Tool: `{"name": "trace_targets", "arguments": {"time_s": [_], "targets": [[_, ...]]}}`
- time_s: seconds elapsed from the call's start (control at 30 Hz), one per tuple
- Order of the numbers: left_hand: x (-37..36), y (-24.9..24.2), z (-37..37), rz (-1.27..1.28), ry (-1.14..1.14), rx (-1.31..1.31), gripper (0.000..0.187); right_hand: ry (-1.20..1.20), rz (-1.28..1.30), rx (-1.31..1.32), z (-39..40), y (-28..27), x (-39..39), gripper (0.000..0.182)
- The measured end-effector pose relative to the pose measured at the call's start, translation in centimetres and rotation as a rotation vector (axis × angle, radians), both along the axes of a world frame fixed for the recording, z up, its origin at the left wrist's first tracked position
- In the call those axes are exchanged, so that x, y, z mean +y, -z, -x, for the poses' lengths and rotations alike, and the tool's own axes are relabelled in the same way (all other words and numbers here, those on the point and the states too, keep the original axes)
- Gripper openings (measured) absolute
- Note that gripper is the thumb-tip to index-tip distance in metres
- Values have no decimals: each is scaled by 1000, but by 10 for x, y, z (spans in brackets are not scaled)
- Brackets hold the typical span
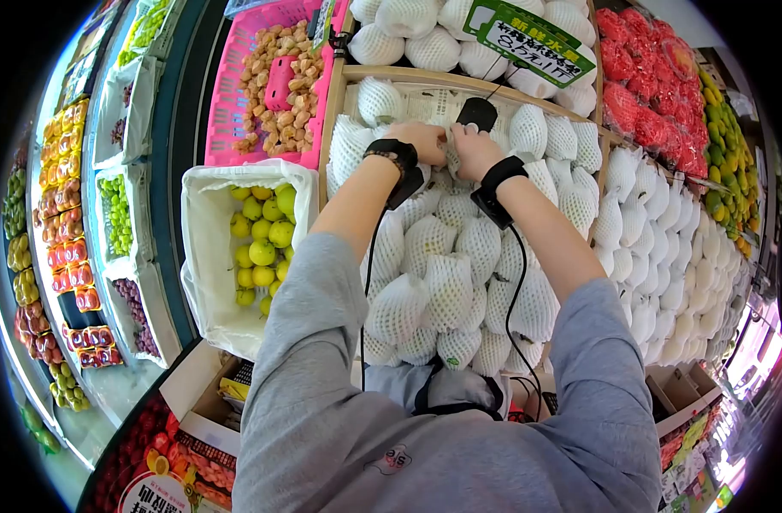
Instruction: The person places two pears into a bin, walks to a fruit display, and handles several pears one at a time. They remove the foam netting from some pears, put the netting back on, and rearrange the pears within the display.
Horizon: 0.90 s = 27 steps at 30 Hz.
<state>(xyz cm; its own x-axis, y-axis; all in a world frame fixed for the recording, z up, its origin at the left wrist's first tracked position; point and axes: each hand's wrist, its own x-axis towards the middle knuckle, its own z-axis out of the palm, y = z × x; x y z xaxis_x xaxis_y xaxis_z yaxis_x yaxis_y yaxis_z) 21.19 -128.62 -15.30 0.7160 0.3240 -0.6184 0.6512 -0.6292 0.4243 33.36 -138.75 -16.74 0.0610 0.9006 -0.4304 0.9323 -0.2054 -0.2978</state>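
My left hand (421,144) and my right hand (476,152) are close together near the back of a wooden bin of fruit in white foam nets (449,291). Both sets of fingers are curled inward and point down among the netted fruit. What they grip, if anything, is hidden. A black block-like object (478,111) is just beyond my right fingertips, which seem to touch it; a thin wire rises near it toward a green price sign (532,41). Pale printed paper (429,104) shows at the back of the bin. Each wrist wears a black strap with a cabled device.
On the left are a white-lined crate (194,256) of yellow-green fruit and a pink basket (227,103) of small brown fruit with a pink object. Red-wrapped fruit (652,85) and more netted fruit (656,248) fill the right. Wooden dividers (459,83) edge the bins.
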Motion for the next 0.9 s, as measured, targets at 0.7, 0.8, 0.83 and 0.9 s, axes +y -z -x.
{"name": "trace_targets", "arguments": {"time_s": [0.7,0.8,0.83,0.9], "targets": [[-15,7,-6,-132,-109,66,43,74,219,414,-36,22,5,103],[-13,13,-5,-140,-129,54,45,107,314,293,-37,11,14,91],[-14,12,-4,-132,-130,54,45,101,331,254,-35,8,18,85],[-19,5,-6,-185,-115,16,50,31,339,224,-21,-25,22,76]]}}
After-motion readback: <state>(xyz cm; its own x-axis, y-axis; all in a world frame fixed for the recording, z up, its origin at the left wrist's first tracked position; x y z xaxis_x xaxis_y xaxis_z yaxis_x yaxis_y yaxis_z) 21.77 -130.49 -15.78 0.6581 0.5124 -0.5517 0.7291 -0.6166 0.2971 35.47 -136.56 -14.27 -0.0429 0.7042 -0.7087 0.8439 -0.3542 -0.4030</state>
